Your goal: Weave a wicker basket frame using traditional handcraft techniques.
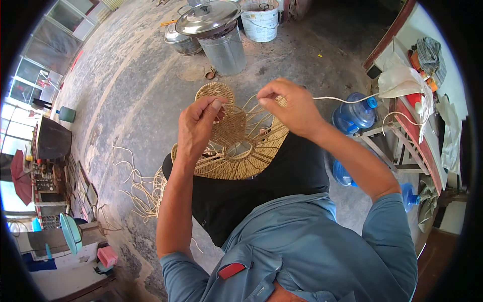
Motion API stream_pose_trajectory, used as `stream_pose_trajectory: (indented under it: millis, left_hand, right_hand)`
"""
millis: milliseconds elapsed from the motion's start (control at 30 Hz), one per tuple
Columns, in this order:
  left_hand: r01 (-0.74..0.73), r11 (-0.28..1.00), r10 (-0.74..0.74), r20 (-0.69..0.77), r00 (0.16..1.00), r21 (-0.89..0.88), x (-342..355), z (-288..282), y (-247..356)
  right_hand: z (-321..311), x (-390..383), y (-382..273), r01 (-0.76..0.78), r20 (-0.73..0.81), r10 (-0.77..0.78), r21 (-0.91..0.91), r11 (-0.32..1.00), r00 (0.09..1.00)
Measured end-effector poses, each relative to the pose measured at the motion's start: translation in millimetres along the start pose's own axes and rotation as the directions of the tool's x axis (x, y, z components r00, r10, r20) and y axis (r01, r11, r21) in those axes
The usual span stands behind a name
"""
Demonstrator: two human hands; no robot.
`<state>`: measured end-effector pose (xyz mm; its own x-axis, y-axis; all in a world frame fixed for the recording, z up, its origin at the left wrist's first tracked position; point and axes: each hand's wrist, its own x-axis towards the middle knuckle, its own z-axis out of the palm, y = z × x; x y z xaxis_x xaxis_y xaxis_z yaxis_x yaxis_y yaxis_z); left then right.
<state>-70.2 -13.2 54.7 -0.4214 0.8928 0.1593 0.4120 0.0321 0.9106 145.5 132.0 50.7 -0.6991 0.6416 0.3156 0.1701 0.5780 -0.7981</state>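
A half-woven round rattan piece (236, 151) rests on my lap, with loose spokes fanning out from a woven centre. My left hand (198, 128) grips the upper left of the weave, thumb and fingers pinched on it. My right hand (292, 105) is closed on a pale rattan strand (347, 100) that runs off to the right. A small finished woven disc (215, 91) lies on the floor just beyond the work.
Loose rattan strands (143, 189) trail on the concrete floor at my left. Metal pots with lids (211, 30) and a white bucket (260, 20) stand ahead. Blue water bottles (352, 116) sit by a red-edged table (417, 136) on the right.
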Motion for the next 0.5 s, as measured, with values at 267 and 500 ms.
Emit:
stream_pose_trajectory:
  millis: [267,500]
  left_hand:
    - [0.189,0.978,-0.176,0.13,0.976,-0.094,7.0,-9.3,7.3]
    - [0.233,0.932,-0.188,0.179,0.966,-0.278,8.0,-7.0,5.9]
  right_hand:
    - [42.7,-12.6,1.0,0.005,-0.025,-0.004,0.068,0.998,1.0]
    - [58.0,-3.7,-4.5,0.063,-0.072,-0.06,0.048,0.997,0.996]
